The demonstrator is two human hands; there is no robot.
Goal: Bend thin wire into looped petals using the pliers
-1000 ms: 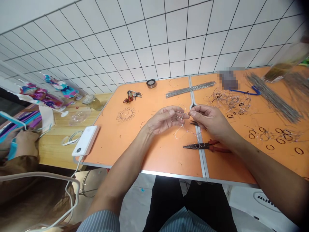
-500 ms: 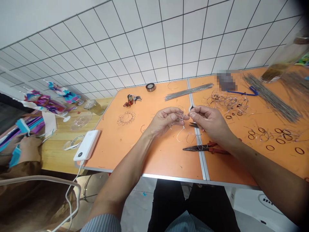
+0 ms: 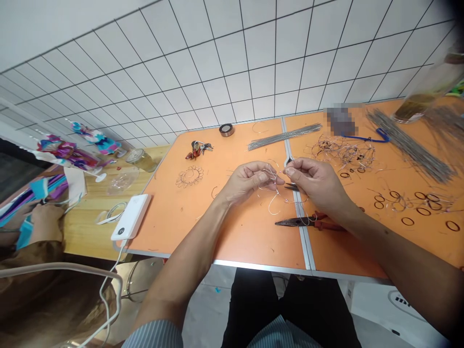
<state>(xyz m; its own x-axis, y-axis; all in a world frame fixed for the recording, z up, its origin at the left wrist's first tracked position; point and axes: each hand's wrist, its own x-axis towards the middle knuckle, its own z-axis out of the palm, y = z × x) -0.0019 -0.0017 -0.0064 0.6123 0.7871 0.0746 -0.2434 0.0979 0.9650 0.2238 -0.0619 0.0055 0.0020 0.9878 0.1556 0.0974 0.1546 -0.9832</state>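
Observation:
Over the middle of the orange table, my left hand (image 3: pixel 250 181) pinches a piece of thin, curled wire (image 3: pixel 274 203). Loops of it hang below the fingertips. Close by on the right, my right hand (image 3: pixel 312 180) has its thumb and forefinger pressed together on the same wirework, though the exact spot is hidden by the fingers. Under my right wrist lie red-handled long-nose pliers (image 3: pixel 295 222), their dark jaws pointing left. Partly hidden between my hands is a dark pointed tool (image 3: pixel 291 187). A round looped wire ring (image 3: pixel 189 177) lies left of my left hand.
A bundle of straight wires (image 3: pixel 284 136) and a tape roll (image 3: pixel 226 130) lie at the back. On the right are tangled wire pieces (image 3: pixel 344 152), dark rings (image 3: pixel 408 221) and a larger wire bundle (image 3: pixel 409 145). Keys (image 3: pixel 197 150) and a white power bank (image 3: pixel 131 217) sit left, beside another person's hands (image 3: pixel 45 217).
The wire loops between my hands have turned and shifted slightly, and a loose end now hangs a little lower. Both hands stay in nearly the same place.

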